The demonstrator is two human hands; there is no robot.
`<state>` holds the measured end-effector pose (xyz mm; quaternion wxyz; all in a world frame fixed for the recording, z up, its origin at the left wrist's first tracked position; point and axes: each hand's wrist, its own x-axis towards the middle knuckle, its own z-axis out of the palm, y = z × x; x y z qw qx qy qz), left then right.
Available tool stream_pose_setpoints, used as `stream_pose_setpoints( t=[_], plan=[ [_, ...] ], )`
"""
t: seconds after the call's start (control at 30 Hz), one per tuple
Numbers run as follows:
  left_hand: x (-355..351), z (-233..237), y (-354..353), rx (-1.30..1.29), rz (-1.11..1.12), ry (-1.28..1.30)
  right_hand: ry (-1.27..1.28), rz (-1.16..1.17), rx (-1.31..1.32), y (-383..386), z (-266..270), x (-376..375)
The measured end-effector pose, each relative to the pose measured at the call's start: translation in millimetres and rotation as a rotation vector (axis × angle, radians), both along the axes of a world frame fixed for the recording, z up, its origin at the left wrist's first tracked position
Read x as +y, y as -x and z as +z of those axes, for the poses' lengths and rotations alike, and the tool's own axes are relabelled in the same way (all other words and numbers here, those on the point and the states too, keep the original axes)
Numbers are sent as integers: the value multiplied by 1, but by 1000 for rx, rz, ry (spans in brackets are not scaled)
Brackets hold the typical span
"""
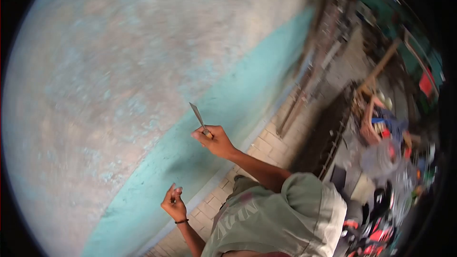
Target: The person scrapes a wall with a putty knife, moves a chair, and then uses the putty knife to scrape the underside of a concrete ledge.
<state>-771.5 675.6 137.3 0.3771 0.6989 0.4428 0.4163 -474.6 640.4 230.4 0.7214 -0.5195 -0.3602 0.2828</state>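
My right hand (215, 142) is closed round the short handle of a scraper (197, 113), its thin flat metal blade pointing up and left. The blade stands in front of the wall (119, 66), near where a turquoise band (238, 85) meets the patchy grey part. Flecks of light blue paint mark that grey surface. Lower down, my left hand (174, 203), with a dark bracelet at the wrist, is held before the turquoise band. Its fingers are bent in to the thumb; I cannot tell what, if anything, they pinch.
Pale floor tiles (266, 145) run along the foot of the wall. To the right, a dark trench-like strip (319, 135) lies beside a pink basket (370, 121) of odds and ends, a clear plastic container (378, 158) and more clutter. A wooden beam (381, 64) leans behind the basket.
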Motion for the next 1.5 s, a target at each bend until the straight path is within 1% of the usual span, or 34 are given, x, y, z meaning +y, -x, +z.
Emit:
stream_pose_setpoints(
  t=[0.03, 0.1, 0.17, 0.23, 0.27, 0.3, 0.37, 0.47, 0.5, 0.6, 0.63, 0.67, 0.73, 0.77, 0.87, 0.9, 1.0, 1.1, 1.17, 1.27, 1.37, 1.47, 1.5],
  plan=[
    [0, 6, -4, -74, 15, -4, -43, -3, -117, 4, 1, 6],
    [-6, 28, -14, -111, 41, -36, -163, -5, -327, 7, -5, 3],
    [-14, 35, -10, -105, 28, -85, -66, 174, -430, -5, -23, -10],
    [-27, 33, -3, -240, 43, 89, -25, 209, -470, -13, -43, -15],
    [-34, 31, 0, -309, 30, 173, 23, 247, -424, -12, -33, -21],
    [-37, 30, 2, -331, 57, 199, 73, 278, -379, -10, -24, -29],
    [-44, 26, 5, -367, 96, 262, -34, 305, -123, -12, -48, -31],
    [-39, 6, 9, -312, 135, 93, -122, 296, 324, -18, -61, -35],
    [-36, 5, 10, -316, 129, 111, -119, 235, 310, -16, -61, -36],
    [-28, 13, 7, -195, 77, 5, -138, 63, 236, -19, -56, -37],
    [-25, 14, 2, -283, 65, 110, -154, 15, 192, -21, -58, -37],
    [-21, 24, -9, -272, 85, 16, -167, -34, 151, -25, -60, -38],
    [-22, 56, -32, -245, 124, -154, -141, 6, 185, -46, -58, -45],
    [-27, 71, -36, -48, 105, -73, -117, 5, 179, -57, -52, -52],
    [-16, 80, -69, 190, 72, -523, -88, -65, 138, -101, -52, -71],
    [-19, 87, -80, 158, 13, -364, -87, -101, 129, -117, -54, -77],
    [-12, 98, -124, 225, 119, -572, -87, -170, 149, -165, -65, -102],
    [5, 109, -179, 289, 194, -664, -57, -201, 157, -215, -74, -122],
    [10, 103, -219, 383, 283, -699, -62, -178, 204, -240, -74, -140],
    [5, 83, -280, 307, 363, -680, -42, -68, 343, -273, -52, -162],
    [-21, 56, -325, 216, 284, -571, -24, 40, 276, -317, -61, -172],
    [-44, 11, -344, 90, 6, -196, -14, 84, 221, -358, -60, -174],
    [-51, 3, -349, 119, -21, -198, 6, 92, 185, -373, -63, -174]
  ],
)
